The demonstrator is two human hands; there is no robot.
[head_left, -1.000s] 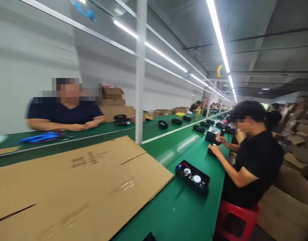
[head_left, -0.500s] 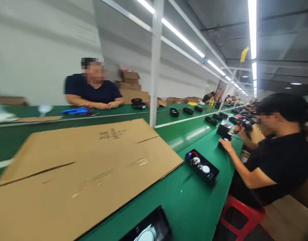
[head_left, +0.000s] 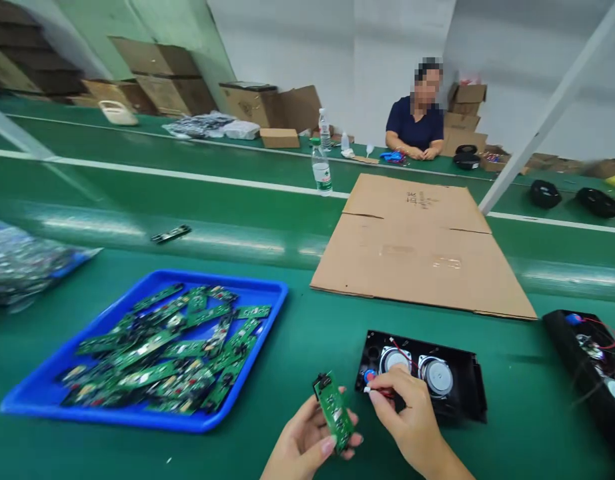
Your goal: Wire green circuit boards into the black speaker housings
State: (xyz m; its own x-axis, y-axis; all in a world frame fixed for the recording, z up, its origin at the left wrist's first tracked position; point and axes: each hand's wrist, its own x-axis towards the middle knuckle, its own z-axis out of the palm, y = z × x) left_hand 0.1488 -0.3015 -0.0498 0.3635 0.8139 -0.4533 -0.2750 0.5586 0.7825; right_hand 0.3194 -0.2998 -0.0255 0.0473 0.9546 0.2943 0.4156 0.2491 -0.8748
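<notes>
A green circuit board (head_left: 336,415) is held in my left hand (head_left: 307,437), tilted, with the thumb on its lower end. My right hand (head_left: 410,420) pinches a small white connector (head_left: 368,390) on thin wires, over the left part of a black speaker housing (head_left: 460,400). Two round speakers (head_left: 437,376) sit in that housing, and a red wire crosses the left one, partly hidden by my fingers. Left of my hands, a blue tray (head_left: 282,300) holds several green circuit boards (head_left: 147,350).
A flat cardboard sheet (head_left: 422,260) lies behind the housing. Another black housing (head_left: 587,373) is at the right edge. A bagged pile (head_left: 27,263) lies left, a lone board (head_left: 171,233) behind the tray. Beyond stand bottles (head_left: 321,170) and a seated person (head_left: 417,127).
The view has swung left and down, bringing the tray and both my hands into sight, with the board and connector held. The co-worker at the right has left the view.
</notes>
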